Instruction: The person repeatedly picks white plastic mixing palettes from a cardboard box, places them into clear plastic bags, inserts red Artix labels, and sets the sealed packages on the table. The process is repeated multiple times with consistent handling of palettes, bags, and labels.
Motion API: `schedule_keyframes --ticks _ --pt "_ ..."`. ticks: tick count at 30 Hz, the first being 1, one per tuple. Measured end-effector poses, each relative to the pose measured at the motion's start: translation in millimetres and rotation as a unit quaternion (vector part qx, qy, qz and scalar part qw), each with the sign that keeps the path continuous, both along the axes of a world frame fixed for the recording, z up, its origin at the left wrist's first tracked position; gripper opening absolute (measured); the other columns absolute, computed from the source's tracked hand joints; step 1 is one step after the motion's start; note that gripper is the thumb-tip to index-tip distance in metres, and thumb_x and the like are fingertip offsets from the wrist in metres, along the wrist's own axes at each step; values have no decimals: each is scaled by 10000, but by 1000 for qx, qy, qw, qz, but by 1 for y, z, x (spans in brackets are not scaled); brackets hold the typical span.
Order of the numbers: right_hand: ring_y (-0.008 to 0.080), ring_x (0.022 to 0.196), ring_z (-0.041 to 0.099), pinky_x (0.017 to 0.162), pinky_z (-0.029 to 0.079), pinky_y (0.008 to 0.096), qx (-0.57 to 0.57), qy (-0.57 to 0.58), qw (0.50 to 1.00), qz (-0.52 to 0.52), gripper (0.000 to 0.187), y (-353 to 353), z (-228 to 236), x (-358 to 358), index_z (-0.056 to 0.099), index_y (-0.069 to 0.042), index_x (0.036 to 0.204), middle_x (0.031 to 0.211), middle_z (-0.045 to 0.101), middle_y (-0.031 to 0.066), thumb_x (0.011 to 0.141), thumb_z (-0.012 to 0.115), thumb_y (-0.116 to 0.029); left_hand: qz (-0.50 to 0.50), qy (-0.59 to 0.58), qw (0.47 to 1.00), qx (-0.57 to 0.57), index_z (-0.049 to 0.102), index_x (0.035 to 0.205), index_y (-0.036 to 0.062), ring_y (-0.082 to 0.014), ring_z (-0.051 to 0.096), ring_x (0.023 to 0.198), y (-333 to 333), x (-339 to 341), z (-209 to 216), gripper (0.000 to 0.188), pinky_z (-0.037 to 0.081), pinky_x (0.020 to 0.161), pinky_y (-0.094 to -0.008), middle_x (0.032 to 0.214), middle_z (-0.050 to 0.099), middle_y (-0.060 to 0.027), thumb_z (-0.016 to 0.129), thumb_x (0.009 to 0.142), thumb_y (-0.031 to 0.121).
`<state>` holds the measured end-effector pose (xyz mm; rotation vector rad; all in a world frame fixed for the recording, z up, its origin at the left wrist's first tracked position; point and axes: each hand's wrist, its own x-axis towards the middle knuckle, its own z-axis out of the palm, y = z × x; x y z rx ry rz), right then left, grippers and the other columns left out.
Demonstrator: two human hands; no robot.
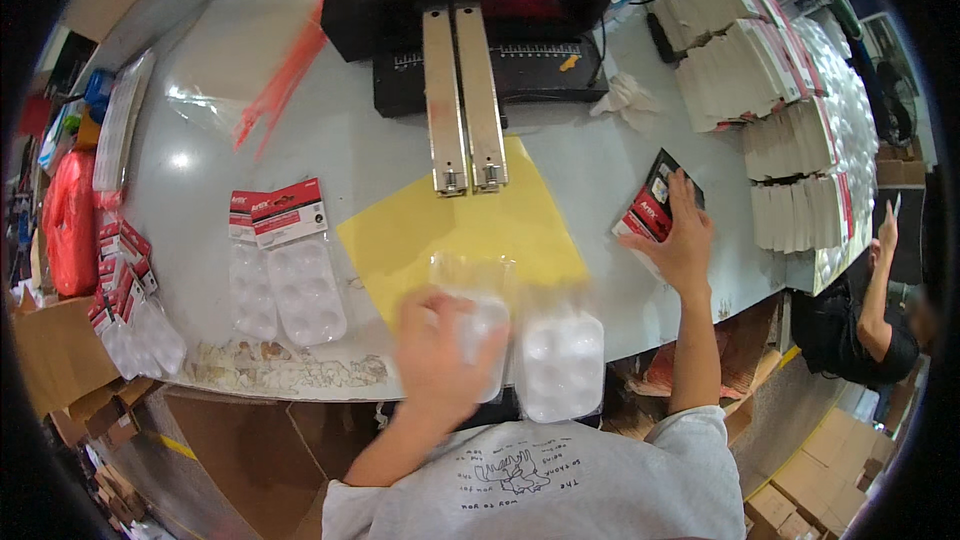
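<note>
My left hand [440, 350], smeared by motion, is at a white paint palette [485, 325] in a clear bag at the table's front edge. Whether its fingers grip the bag is blurred. Just right of it lies a second bagged palette [562, 365], its wells facing up. Farther right, my right hand [680, 235] grips a red, black and white header card [650, 205] between thumb and fingers; the card lies tilted low over the table. Two bagged palettes with header cards [290, 215] rest side by side on the left.
A black machine [470, 0] with two metal arms [465, 100] stands at the back, over a yellow sheet [450, 225]. Stacked cards [740, 65] line the right side. Clear bags [245, 45] and carded palettes [140, 315] lie left. Another person [870, 325] is at far right.
</note>
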<state>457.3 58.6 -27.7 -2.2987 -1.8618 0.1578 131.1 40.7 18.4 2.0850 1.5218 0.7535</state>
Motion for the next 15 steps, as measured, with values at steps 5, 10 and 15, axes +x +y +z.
schedule_keyframes --ticks 5,10,15 --pt "319 1202 490 969 339 398 64 0 998 5 798 0 14 -19 522 -37 1238 1255 563 141 619 787 -466 -1 -50 997 -67 559 813 22 -276 510 794 -22 41 -15 249 437 623 -343 938 480 -131 743 725 165" --pt "257 812 616 732 463 336 16 299 950 -84 553 7 78 -45 616 -12 1051 967 677 108 663 793 -363 15 -391 884 -255 478 911 34 -154 540 794 -10 29 1 148 431 679 -275 992 603 -142 607 868 91" --pt "308 600 594 552 460 340 -27 365 904 221 341 22 123 -94 604 -9 948 728 634 149 768 729 -270 25 -531 745 -404 438 939 41 18 396 559 -9 18 16 71 313 507 -152 1004 682 -104 489 948 89"
